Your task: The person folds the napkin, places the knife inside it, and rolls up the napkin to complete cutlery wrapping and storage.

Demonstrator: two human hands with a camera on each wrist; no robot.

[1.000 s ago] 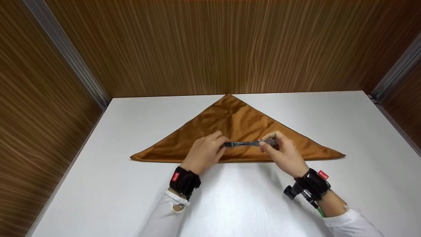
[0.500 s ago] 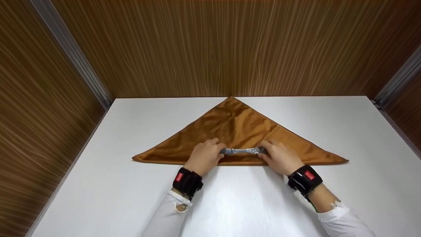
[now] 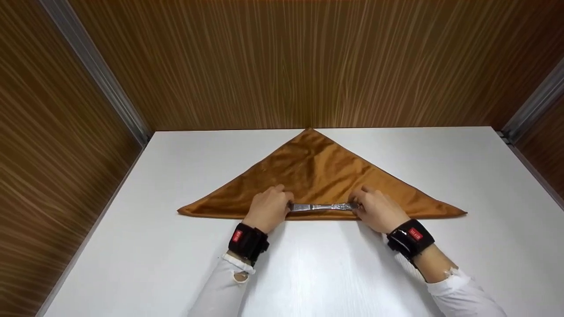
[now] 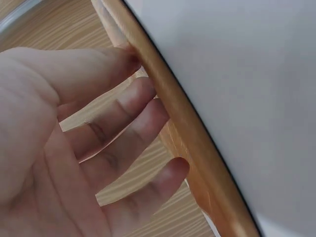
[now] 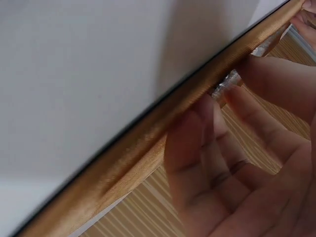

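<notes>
sleeves: white, long | wrists: black bands, red tags | hands [image 3: 269, 209]: bare

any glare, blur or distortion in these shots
Head view: sharp, wide-angle lens bends the wood walls, soft glare on the white table and a glint on the metal utensil. Left wrist view: left hand slightly soft. Right wrist view: right hand blurred, cloth edge sharper.

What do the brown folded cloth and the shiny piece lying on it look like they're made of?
The cloth looks like satin-type fabric: golden-brown, soft sheen, shallow creases. The silver piece, held at its ends by the left hand and right hand, looks like polished metal, probably cutlery; bright reflections suggest so.
</notes>
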